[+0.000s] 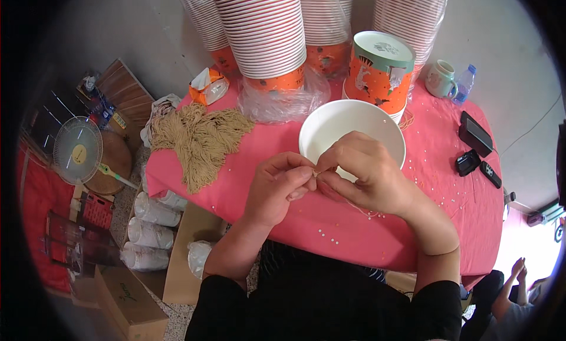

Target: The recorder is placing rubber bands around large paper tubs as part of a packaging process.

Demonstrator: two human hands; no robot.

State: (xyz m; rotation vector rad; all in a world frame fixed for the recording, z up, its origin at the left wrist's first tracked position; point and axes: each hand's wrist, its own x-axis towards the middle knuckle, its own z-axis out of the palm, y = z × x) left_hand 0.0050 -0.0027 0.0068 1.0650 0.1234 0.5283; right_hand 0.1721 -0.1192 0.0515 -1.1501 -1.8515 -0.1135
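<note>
Two-handed pinch on a thin pale strand (pixel 316 173), clamped between fingertips of bare left hand (pixel 277 184) and bare right hand (pixel 365 170), near the front rim of the round white bowl (pixel 323 125); too small to make out in detail. Probably light, limp and easy to drop, so best gripped by its ends. Watch for the shaggy tan yarn bundle (pixel 203 143) at left, loose white bits (pixel 336 242) on the pink cloth-covered counter (pixel 448 235), and the bowl wall directly ahead.

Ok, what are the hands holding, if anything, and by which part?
The left hand and right hand pinch a small yellowish thing between their fingertips; which part they grip is too small to tell.
</note>
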